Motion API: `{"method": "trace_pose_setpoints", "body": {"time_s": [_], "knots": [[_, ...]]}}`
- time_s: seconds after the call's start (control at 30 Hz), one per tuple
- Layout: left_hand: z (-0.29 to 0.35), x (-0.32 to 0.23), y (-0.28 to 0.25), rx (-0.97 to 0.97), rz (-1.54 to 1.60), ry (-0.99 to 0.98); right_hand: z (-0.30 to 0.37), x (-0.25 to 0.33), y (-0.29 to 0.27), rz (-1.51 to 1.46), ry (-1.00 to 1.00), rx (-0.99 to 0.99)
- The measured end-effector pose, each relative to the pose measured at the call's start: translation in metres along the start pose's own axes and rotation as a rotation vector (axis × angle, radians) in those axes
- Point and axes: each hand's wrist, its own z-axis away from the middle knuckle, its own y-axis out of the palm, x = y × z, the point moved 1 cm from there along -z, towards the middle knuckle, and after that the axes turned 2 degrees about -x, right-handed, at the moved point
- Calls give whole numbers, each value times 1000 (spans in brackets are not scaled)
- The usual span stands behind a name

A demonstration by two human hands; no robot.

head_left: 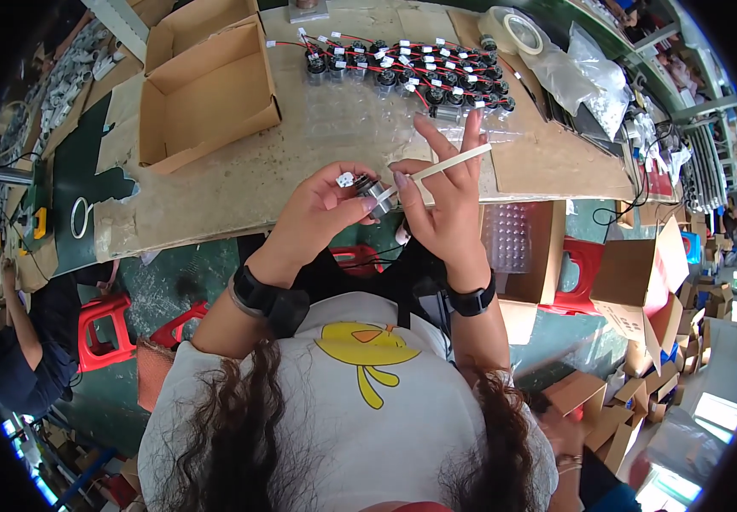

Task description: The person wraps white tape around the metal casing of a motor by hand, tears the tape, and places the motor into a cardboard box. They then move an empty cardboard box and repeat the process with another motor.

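Note:
My left hand (300, 226) is closed around a small metal cylinder with a black top (378, 195), which looks like a small motor. A white connector plug (345, 180) sticks out beside its thumb and fingers. Between thumb and index finger, my right hand (447, 209) pinches a narrow cream strip (458, 160), with the other fingers raised. The strip's lower end meets the side of the cylinder; whether it is stuck there I cannot tell. Beyond my hands, several similar cylinders with red wires and white plugs (411, 72) stand in rows, partly in a clear plastic tray (326, 107).
An open cardboard box (206, 111) lies at the table's left. Far right are a tape roll (523, 34) and plastic bags (597, 81). A carton with a dimpled clear tray (509, 239) stands below the table edge. Another person (31, 341) sits at left, near red stools (105, 333).

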Motion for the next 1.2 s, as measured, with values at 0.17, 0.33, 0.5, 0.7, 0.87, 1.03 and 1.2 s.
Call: {"method": "trace_pose_setpoints", "body": {"time_s": [0.17,0.33,0.5,0.7,0.87,1.03,1.2], "knots": [[-3,8,1,-19,170,5,0,6,2,85,-17,2],[-5,8,-1,12,200,-19,-5,7,-2,91,-24,-3],[-1,5,-1,60,133,35,-10,7,-8,24,-26,41],[0,3,1,89,85,67,-4,3,-2,-166,76,62],[-5,7,2,63,95,153,-10,10,0,-48,51,6],[-4,12,11,-47,374,121,-6,19,4,-15,136,22],[-10,20,9,-19,463,131,-5,20,9,64,97,-67]]}}
